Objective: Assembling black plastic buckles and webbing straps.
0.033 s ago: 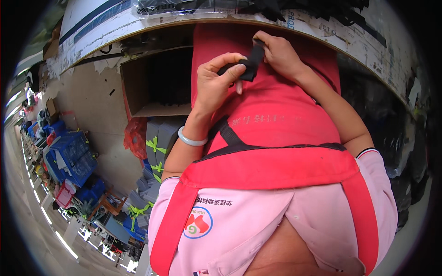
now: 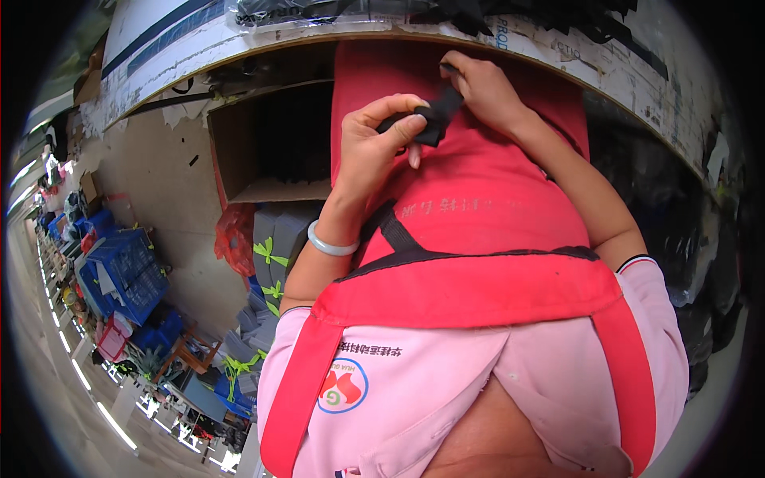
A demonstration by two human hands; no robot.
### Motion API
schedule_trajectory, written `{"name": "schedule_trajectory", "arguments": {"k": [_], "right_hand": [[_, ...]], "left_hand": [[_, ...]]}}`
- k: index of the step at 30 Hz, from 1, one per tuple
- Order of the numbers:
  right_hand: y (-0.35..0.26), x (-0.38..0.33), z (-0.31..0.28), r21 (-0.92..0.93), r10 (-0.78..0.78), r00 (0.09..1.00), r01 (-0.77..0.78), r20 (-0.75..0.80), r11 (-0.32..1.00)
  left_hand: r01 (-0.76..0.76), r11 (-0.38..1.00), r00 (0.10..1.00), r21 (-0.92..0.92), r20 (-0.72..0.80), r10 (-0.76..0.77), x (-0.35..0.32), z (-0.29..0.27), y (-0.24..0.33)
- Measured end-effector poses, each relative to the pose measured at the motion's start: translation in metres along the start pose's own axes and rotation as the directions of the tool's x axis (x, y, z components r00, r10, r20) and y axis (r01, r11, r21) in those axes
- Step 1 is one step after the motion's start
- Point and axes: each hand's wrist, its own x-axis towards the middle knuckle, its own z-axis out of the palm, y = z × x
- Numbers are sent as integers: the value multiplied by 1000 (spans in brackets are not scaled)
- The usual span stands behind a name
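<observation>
A short black fabric strap [image 2: 448, 103] is stretched between my two hands over the red apron [image 2: 478, 175]. My left hand [image 2: 370, 139] pinches its folded or bunched part between thumb and fingers. Farther up and to the right, my right hand [image 2: 488, 89] is closed on the other end, and a dark bit shows at its fingertips. The strap looks slightly blurred near the right hand. Around my left wrist is a pale bangle [image 2: 331, 242].
Just beyond my hands runs the worn edge of a table [image 2: 191, 76], with black pieces [image 2: 558, 17] and clear plastic on it. Below it stands an open cardboard box [image 2: 275, 191]. To the left are a red plastic bag [image 2: 233, 239], grey bundles with green ties [image 2: 271, 255] and blue crates [image 2: 127, 271].
The strap between my hands has turned and blurred slightly, and my right fingers have shifted a little on it. My left hand has stayed nearly in place.
</observation>
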Motion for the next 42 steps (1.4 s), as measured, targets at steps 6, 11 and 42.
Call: {"name": "schedule_trajectory", "arguments": {"k": [6, 11, 42], "right_hand": [[-15, 3, -24, 618, 270, 880, -468, 392, 631], [-70, 3, -73, 659, 322, 829, -559, 458, 503], [-61, 1, -60, 671, 208, 820, -559, 533, 487]], "left_hand": [[-117, 991, 992, 59, -48, 120, 0, 6, 9], [-193, 941, 981, 277, 28, 193, -1, -4, 3], [-495, 601, 865, 627, 294, 406, -20, 9, 12]]}}
